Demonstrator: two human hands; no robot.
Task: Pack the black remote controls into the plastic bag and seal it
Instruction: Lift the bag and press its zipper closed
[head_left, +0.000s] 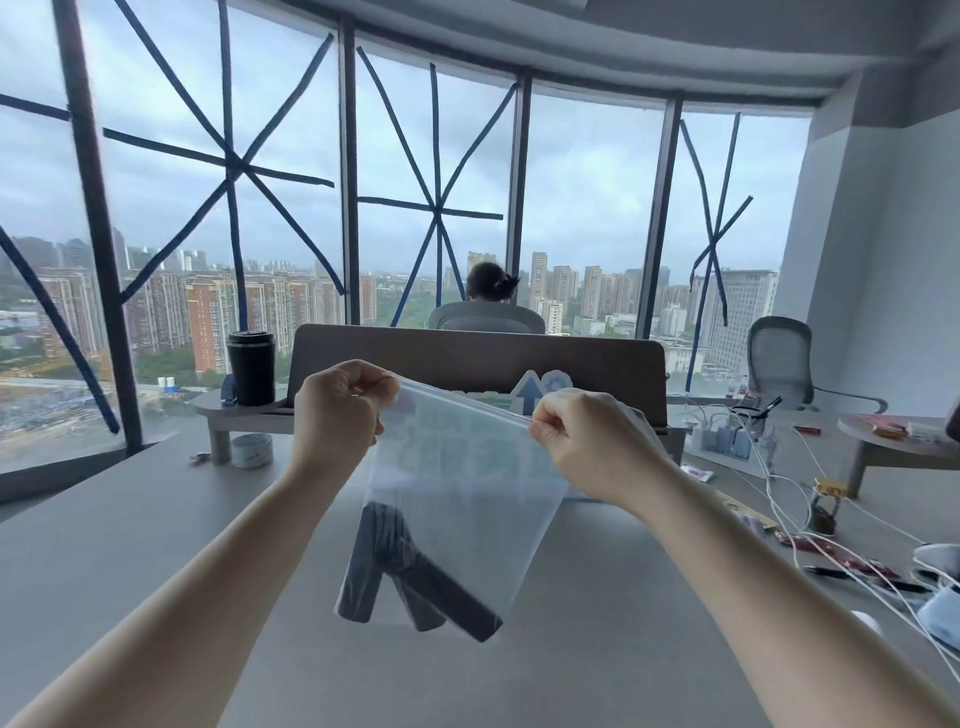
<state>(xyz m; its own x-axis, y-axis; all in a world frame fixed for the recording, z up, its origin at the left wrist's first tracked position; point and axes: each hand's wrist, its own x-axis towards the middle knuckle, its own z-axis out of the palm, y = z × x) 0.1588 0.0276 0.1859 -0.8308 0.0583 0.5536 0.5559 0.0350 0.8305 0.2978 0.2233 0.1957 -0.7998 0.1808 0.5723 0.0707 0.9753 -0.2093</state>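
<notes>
At frame centre, the left hand (340, 415) and right hand (587, 441) pinch the bag (467, 499) top taut above the bench (130, 545), remotes (410, 571) at its bottom, ready for sealing.

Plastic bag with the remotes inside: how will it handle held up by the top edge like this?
Probably floppy: the plastic bag hangs limp below the left hand and right hand pinching its top edge. Likely bottom-heavy, since the black remote controls have slumped to the bottom, splayed. It may swing or tilt if one hand lets go.
</notes>
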